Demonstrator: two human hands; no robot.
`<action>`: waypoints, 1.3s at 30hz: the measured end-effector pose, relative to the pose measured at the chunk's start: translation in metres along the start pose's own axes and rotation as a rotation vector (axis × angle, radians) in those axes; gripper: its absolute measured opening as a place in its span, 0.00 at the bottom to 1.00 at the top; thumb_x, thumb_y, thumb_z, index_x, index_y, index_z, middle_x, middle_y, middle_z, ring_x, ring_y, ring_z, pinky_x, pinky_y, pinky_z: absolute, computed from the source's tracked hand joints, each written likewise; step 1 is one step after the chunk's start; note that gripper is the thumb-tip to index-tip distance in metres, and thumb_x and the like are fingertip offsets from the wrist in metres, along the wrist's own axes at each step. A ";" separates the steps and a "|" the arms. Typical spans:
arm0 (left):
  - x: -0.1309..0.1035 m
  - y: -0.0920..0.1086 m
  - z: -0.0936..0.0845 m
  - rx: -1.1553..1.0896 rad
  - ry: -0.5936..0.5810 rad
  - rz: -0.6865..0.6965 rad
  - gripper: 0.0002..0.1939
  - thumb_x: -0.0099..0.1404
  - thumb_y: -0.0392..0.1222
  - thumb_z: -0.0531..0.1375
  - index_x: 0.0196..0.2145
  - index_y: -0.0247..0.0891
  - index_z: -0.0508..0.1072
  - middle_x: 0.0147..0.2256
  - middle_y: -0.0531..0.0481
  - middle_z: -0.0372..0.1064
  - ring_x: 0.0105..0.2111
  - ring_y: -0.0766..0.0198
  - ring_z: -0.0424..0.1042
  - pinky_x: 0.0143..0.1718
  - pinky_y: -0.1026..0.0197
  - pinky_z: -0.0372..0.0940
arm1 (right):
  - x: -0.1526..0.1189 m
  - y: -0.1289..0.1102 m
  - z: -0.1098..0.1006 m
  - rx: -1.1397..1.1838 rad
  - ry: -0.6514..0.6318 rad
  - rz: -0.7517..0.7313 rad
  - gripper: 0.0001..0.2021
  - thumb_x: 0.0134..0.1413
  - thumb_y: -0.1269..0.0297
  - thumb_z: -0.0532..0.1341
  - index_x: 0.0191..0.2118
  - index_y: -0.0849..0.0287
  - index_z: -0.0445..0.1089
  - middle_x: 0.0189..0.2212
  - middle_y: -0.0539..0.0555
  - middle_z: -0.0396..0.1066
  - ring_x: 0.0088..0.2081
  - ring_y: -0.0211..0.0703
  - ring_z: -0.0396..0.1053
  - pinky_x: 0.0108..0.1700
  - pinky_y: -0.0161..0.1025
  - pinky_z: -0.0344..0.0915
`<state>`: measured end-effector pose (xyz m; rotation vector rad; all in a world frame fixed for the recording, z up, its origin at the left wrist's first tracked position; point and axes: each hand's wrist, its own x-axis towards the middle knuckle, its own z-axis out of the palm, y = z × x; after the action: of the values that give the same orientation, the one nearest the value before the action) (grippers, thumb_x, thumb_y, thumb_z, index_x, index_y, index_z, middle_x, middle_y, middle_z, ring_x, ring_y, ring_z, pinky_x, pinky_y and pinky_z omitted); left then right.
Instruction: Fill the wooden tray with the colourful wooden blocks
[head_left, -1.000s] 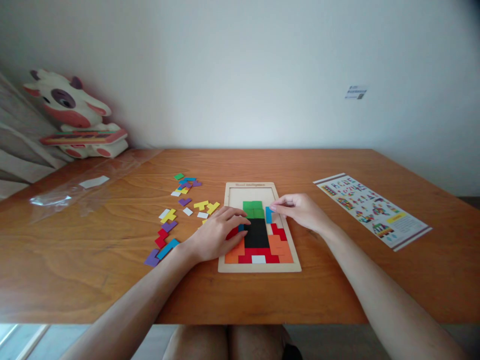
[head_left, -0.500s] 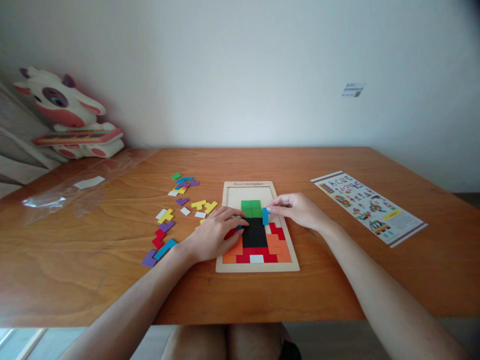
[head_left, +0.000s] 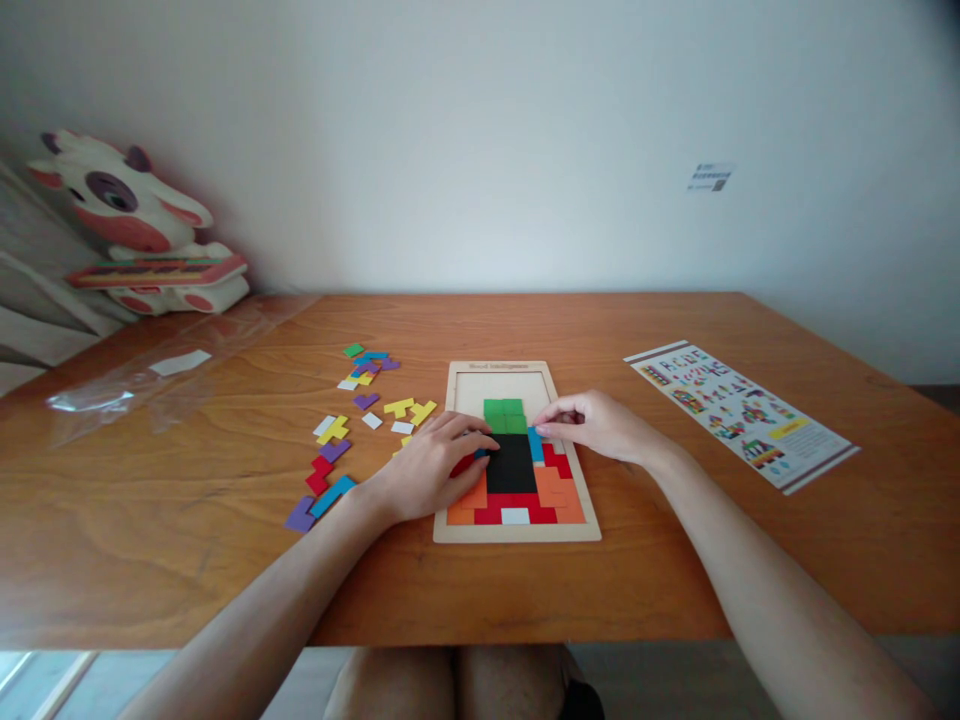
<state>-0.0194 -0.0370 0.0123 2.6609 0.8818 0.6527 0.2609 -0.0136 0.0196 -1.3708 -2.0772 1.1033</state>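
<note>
Currently, blue piece (head_left: 536, 446) at right hand's (head_left: 537, 429) fingertips, thumb and finger pinching its upper end.

Your puzzle board (head_left: 517, 534) is on the table (head_left: 637, 580), loose pieces (head_left: 332, 496) left of it, paper sheet (head_left: 750, 417) off to the right.

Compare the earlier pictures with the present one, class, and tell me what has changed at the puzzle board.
The blue piece at the right hand's fingertips has moved towards the person, from beside the green squares to beside the upper black area. The right hand moved with it. The left hand, loose pieces and printed sheet stayed put.
</note>
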 end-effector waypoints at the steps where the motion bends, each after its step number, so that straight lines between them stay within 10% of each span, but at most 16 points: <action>1: 0.000 0.000 0.000 0.002 0.003 0.000 0.12 0.69 0.37 0.56 0.47 0.40 0.76 0.49 0.41 0.71 0.50 0.54 0.70 0.54 0.49 0.66 | 0.000 0.000 0.000 -0.023 -0.001 -0.007 0.14 0.55 0.53 0.65 0.40 0.56 0.79 0.35 0.54 0.80 0.33 0.43 0.72 0.35 0.39 0.65; 23: -0.001 0.000 0.000 0.016 0.002 0.022 0.13 0.70 0.37 0.54 0.48 0.40 0.75 0.48 0.41 0.70 0.49 0.55 0.70 0.53 0.50 0.67 | -0.002 -0.004 0.001 -0.071 -0.029 -0.072 0.16 0.60 0.52 0.61 0.43 0.57 0.78 0.30 0.53 0.76 0.31 0.41 0.70 0.33 0.38 0.63; 39: -0.002 -0.017 -0.014 0.068 0.241 -0.126 0.13 0.69 0.33 0.52 0.47 0.38 0.72 0.45 0.43 0.73 0.46 0.57 0.72 0.50 0.53 0.69 | -0.001 -0.005 0.005 -0.093 0.085 -0.052 0.17 0.62 0.51 0.57 0.43 0.56 0.76 0.36 0.54 0.78 0.34 0.43 0.70 0.35 0.39 0.63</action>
<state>-0.0359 -0.0239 0.0171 2.5950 1.1445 0.9414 0.2555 -0.0173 0.0205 -1.3738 -2.1138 0.9209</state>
